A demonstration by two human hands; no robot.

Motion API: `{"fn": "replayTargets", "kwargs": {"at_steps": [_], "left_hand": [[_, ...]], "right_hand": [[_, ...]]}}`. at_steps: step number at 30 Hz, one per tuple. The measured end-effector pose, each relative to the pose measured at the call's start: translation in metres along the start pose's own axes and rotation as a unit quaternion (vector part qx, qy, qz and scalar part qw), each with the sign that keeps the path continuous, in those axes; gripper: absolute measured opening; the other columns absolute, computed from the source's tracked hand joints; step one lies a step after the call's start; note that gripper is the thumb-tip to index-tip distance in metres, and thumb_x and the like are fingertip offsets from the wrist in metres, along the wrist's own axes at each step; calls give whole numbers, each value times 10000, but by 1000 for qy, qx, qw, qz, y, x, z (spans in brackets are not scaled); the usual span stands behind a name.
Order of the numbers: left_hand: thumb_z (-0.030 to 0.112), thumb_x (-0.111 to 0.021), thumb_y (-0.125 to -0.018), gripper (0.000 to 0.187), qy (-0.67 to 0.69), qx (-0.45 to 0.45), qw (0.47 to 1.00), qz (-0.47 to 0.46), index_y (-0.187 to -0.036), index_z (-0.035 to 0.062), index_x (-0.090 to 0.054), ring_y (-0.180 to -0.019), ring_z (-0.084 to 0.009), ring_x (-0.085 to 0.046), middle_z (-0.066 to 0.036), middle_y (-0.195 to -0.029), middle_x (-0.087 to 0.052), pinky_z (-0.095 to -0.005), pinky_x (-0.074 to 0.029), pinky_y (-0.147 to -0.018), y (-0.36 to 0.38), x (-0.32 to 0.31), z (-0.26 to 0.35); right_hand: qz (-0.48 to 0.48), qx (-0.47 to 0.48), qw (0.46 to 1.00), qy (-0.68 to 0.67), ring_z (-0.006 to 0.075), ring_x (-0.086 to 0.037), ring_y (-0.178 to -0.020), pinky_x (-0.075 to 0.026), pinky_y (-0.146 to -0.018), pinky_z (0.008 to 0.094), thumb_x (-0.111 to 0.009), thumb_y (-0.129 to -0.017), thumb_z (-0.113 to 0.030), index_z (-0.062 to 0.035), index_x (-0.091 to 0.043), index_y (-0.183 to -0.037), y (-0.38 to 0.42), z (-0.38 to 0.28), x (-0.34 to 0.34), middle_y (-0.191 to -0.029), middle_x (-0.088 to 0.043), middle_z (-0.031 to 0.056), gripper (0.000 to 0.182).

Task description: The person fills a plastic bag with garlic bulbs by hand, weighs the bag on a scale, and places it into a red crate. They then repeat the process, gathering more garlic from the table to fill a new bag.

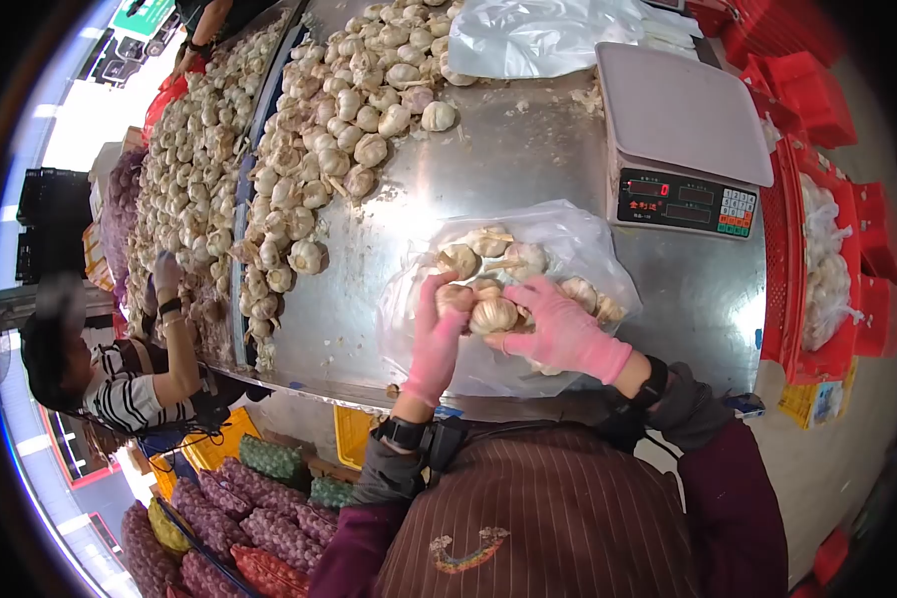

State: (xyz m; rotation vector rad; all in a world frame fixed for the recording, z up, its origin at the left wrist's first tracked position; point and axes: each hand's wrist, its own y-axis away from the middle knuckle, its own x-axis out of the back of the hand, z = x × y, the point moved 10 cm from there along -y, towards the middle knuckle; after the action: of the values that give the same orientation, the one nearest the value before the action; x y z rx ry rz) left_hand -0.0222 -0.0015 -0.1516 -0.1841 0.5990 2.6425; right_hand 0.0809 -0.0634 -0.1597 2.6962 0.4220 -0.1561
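Both my hands wear pink gloves and work over a clear plastic bag (593, 244) that lies spread on the metal table, with several garlic bulbs (523, 260) on or in it. Fingers of my left hand (437, 344) are curled round a garlic bulb (455, 298), partly hidden by them. From the other side, my right hand (568, 329) grips a second garlic bulb (493, 317) between thumb and fingers. More bulbs lie just beyond the hands and to the right of my right hand.
A large garlic heap (339, 120) covers the table's left side. At the back right stands a digital scale (678, 120), beside a stack of plastic bags (548, 40). Red crates (792, 249) line the right edge. A co-worker (135, 384) reaches into another garlic heap (194, 159) at left.
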Motion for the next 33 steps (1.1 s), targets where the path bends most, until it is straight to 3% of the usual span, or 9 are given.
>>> {"fn": "replayTargets", "kwargs": {"at_steps": [2,3,5,6,16,19,25,31,33], "left_hand": [[189,-606,-867,567,-284,-63,957,11,-1349,35,-350,-917,-227,-572,-133,-1113,-567,-314,-473,-746,-17,27,-43],[189,-606,-867,567,-281,-67,957,15,-1349,35,-350,-917,-227,-572,-133,-1113,-567,-314,-473,-746,-15,26,-35],[187,-629,-826,639,-515,-235,824,5,-1357,-4,-330,-1087,-314,-505,-197,-1225,-504,-407,-412,-924,3,-1,7],[181,-629,-801,681,-485,-196,849,-72,-1364,-41,-318,-1223,-387,-402,-231,-1307,-436,-447,-305,-1046,3,-8,5],[293,-626,-778,561,-741,-193,619,-174,-1303,184,-465,-1315,-381,-349,-191,-1473,-297,-584,-346,-987,38,-5,-21],[303,-594,-808,534,-736,-224,624,-136,-1318,218,-461,-1348,-398,-298,-226,-1484,-260,-596,-322,-1000,34,1,-34],[284,-586,-817,651,-731,-177,656,-60,-1423,240,-350,-1308,-425,-345,-282,-1457,-269,-522,-338,-1030,4,-3,-26],[197,-615,-793,456,-578,-234,759,-190,-1222,80,-518,-1165,-420,-480,-255,-1308,-459,-435,-404,-997,38,26,23],[206,-633,-789,460,-571,-268,773,63,-1206,45,-521,-1127,-408,-492,-222,-1242,-502,-442,-415,-974,17,111,78]], "right_hand": [[196,18,845,497,280,-564,-1029,-469,-886,360,-688,-801,-364,-130,-543,-1245,9,-31,25,-1327,-440,140,522],[193,21,843,501,280,-564,-1029,-469,-886,360,-688,-801,-364,-130,-543,-1245,6,-26,27,-1327,-440,140,522],[175,78,822,537,360,-459,-1154,-397,-984,434,-721,-732,-389,-183,-523,-1286,-1,-18,23,-1415,-292,161,624],[171,79,820,540,360,-459,-1154,-397,-984,434,-721,-732,-389,-183,-523,-1286,-3,-15,24,-1415,-292,161,624],[91,117,785,602,341,-339,-1296,-281,-1072,479,-619,-818,-414,-166,-586,-1217,-2,4,29,-1470,-308,118,471],[83,133,839,522,355,-311,-1335,-265,-1105,467,-594,-837,-353,-134,-577,-1227,-13,8,52,-1482,-301,131,447],[279,70,702,651,318,-379,-1301,-316,-1089,408,-610,-797,-229,-82,-420,-1360,-39,0,157,-1410,-391,173,612],[266,74,727,629,311,-466,-1203,-378,-1020,411,-567,-815,-211,-93,-530,-1239,-32,-32,130,-1291,-501,126,443],[289,95,742,598,312,-504,-1151,-404,-985,416,-566,-817,-206,-89,-575,-1172,-45,-81,110,-1224,-548,116,374]]}}
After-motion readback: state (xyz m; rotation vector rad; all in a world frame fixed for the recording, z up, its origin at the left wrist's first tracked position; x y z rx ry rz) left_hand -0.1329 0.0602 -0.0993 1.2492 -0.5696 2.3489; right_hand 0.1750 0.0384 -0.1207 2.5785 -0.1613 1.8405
